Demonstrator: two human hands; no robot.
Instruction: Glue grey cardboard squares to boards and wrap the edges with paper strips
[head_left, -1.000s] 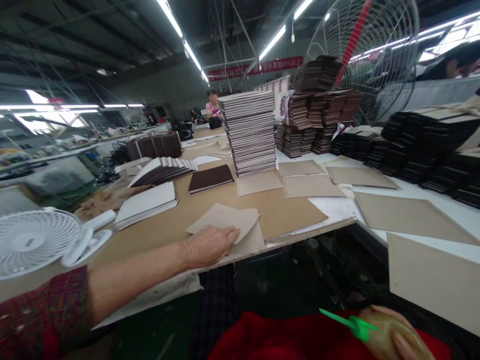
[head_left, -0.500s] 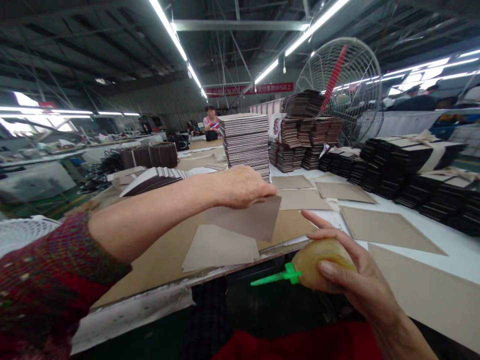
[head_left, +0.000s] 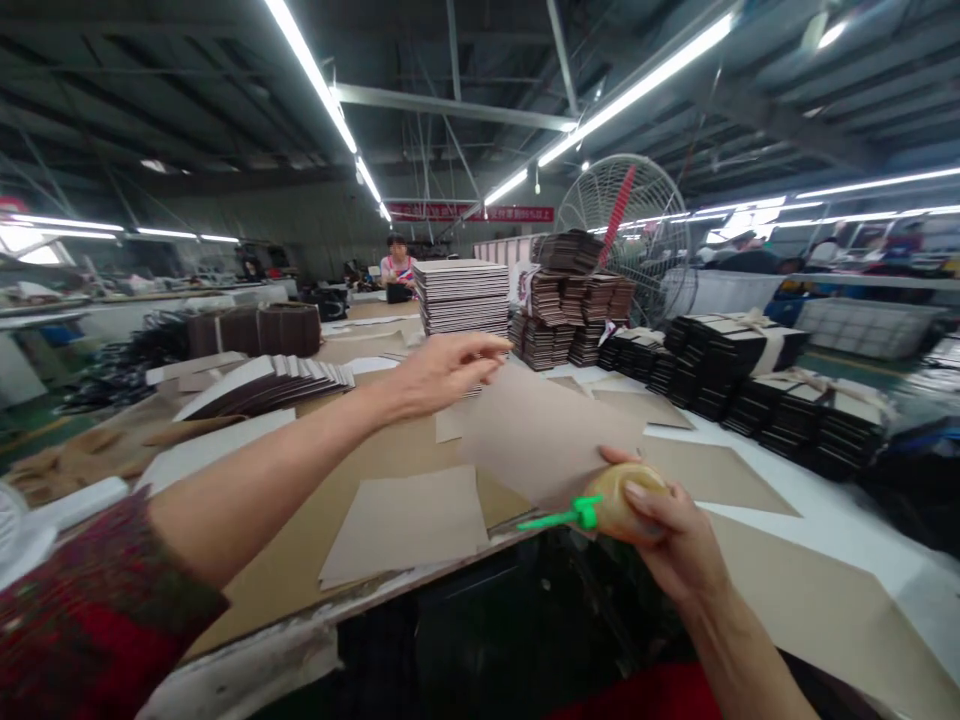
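Observation:
My left hand [head_left: 442, 370] pinches the top corner of a brown cardboard sheet [head_left: 540, 435] and holds it up, tilted, above the table. My right hand [head_left: 660, 535] is wrapped round a yellowish squeeze bottle [head_left: 619, 497] whose green nozzle [head_left: 551, 519] points left, just under the sheet's lower edge. One more loose brown sheet [head_left: 409, 520] lies flat on the board below.
A tall stack of boards [head_left: 463, 297] stands behind, with dark stacks [head_left: 574, 300] and black bundles [head_left: 739, 365] to the right. Flat brown sheets [head_left: 709, 470] lie on the white table. A big fan [head_left: 619, 225] stands at the back. A person [head_left: 396, 268] sits far off.
My left hand has lifted one sheet off the small pile and carried it up and right. My right hand has brought the bottle up from my lap to the sheet's lower edge.

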